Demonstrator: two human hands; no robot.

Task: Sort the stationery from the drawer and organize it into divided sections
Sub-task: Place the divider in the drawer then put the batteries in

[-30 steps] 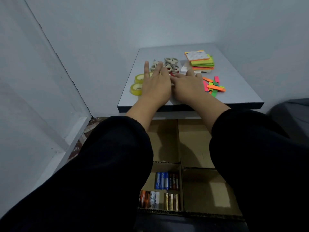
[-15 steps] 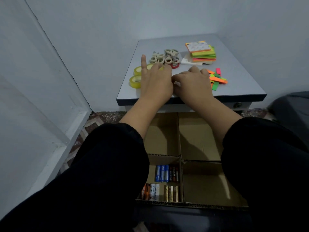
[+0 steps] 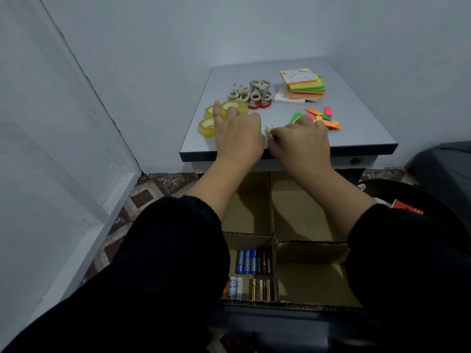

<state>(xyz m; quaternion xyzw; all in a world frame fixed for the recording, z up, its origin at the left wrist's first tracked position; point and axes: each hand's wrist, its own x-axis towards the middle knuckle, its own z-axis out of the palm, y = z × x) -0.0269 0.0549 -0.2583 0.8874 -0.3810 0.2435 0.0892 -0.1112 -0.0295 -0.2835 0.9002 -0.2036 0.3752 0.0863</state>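
I see only the cylindrical batteries (image 3: 252,273) sorted into the brown divided cardboard box (image 3: 305,284) (near-left section); my left hand (image 3: 238,135) lies flat, my right hand (image 3: 302,142) pinches something small and yellowish (image 3: 269,131).

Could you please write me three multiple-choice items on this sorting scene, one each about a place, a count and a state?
1. Which section of the cardboard divider box holds the batteries?
A. near left
B. far right
C. far left

2. How many yellow tape rolls lie on the table?
A. one
B. three
C. six

3. What is the right hand doing?
A. lying flat and open
B. hanging off the table
C. pinching a small yellowish item

Answers: 1 A, batteries fill the near left section; 2 B, three yellow rolls sit by the left hand; 3 C, its grip closes on the item.
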